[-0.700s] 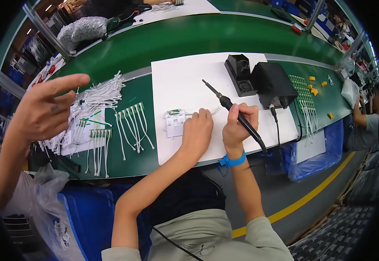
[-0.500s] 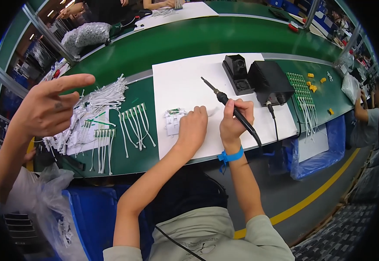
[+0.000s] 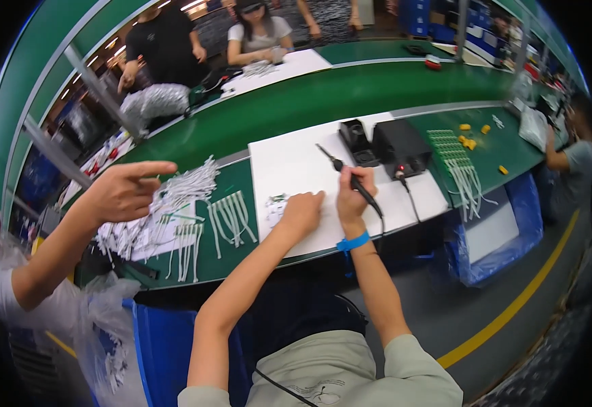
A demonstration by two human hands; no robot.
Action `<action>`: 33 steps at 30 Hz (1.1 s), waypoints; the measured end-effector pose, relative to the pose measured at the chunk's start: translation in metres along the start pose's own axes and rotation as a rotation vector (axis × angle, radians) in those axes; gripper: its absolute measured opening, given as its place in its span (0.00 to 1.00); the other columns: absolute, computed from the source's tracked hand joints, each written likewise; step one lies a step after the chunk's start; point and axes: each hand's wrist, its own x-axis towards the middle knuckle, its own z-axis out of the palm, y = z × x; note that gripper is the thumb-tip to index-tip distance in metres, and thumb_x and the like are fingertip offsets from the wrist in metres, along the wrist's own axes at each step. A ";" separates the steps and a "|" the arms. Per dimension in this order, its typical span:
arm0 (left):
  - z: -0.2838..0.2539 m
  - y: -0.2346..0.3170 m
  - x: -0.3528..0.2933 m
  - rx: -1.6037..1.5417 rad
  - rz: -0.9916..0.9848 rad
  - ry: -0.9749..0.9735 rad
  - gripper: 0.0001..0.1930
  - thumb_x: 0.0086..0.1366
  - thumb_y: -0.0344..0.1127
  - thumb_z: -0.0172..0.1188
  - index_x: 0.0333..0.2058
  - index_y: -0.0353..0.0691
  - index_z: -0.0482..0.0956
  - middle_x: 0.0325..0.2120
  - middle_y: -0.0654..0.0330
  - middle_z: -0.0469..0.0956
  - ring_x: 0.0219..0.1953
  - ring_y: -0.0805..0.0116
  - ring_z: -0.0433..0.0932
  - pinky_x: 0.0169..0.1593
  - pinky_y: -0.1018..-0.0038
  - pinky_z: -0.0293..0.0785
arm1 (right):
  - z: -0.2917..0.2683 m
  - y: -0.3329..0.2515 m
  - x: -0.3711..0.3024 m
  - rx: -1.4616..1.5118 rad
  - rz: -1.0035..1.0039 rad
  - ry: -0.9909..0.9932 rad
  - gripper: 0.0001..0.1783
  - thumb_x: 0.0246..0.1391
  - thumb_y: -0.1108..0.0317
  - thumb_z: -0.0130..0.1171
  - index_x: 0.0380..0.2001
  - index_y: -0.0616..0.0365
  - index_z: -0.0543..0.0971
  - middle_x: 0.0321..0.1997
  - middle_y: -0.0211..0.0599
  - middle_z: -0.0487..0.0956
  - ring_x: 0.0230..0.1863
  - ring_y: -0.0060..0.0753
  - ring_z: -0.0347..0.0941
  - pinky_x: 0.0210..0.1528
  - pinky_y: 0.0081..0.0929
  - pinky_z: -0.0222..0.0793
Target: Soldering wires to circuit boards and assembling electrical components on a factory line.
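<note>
My right hand (image 3: 354, 194) grips the dark handle of a soldering iron (image 3: 337, 165), its tip tilted up and to the left above a white sheet (image 3: 279, 159). Low on that sheet rests my left hand (image 3: 301, 216), fingers curled; whatever they may hold is hidden. Just left of it lies a small green circuit board with white parts (image 3: 277, 205), partly covered by the hand. A black soldering station (image 3: 402, 146) and a black iron stand (image 3: 358, 142) sit beyond my right hand.
From the left reaches another person's pointing hand (image 3: 125, 195), over piled white cables (image 3: 197, 178). Boards with white wires (image 3: 228, 207) lie nearby. At right are a green board panel (image 3: 449, 147), yellow pieces (image 3: 469, 144) and a lined blue bin (image 3: 530, 227). Other people work across the green bench.
The view has shifted, showing more of the far bench. The other person's pointing hand has come further right over the cables. My right hand still holds the soldering iron.
</note>
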 end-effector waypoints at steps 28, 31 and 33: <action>-0.044 -0.066 -0.084 -0.367 -0.402 0.423 0.10 0.68 0.33 0.59 0.34 0.30 0.82 0.28 0.47 0.83 0.33 0.45 0.81 0.45 0.58 0.76 | 0.000 -0.003 0.003 -0.056 0.061 -0.084 0.12 0.62 0.67 0.67 0.33 0.60 0.74 0.19 0.30 0.76 0.20 0.16 0.70 0.23 0.17 0.62; -0.045 -0.064 -0.096 -0.340 -0.342 0.422 0.09 0.69 0.30 0.56 0.41 0.31 0.80 0.24 0.46 0.82 0.33 0.45 0.82 0.44 0.59 0.76 | 0.000 -0.003 0.002 -0.037 0.008 -0.085 0.12 0.62 0.67 0.67 0.33 0.60 0.74 0.20 0.31 0.77 0.20 0.17 0.71 0.23 0.17 0.62; -0.046 -0.060 -0.100 -0.318 -0.323 0.400 0.10 0.70 0.26 0.52 0.48 0.32 0.76 0.25 0.46 0.82 0.35 0.44 0.82 0.45 0.60 0.76 | 0.001 -0.004 0.001 -0.048 0.033 -0.096 0.11 0.63 0.68 0.66 0.33 0.60 0.74 0.20 0.28 0.75 0.21 0.14 0.68 0.23 0.15 0.60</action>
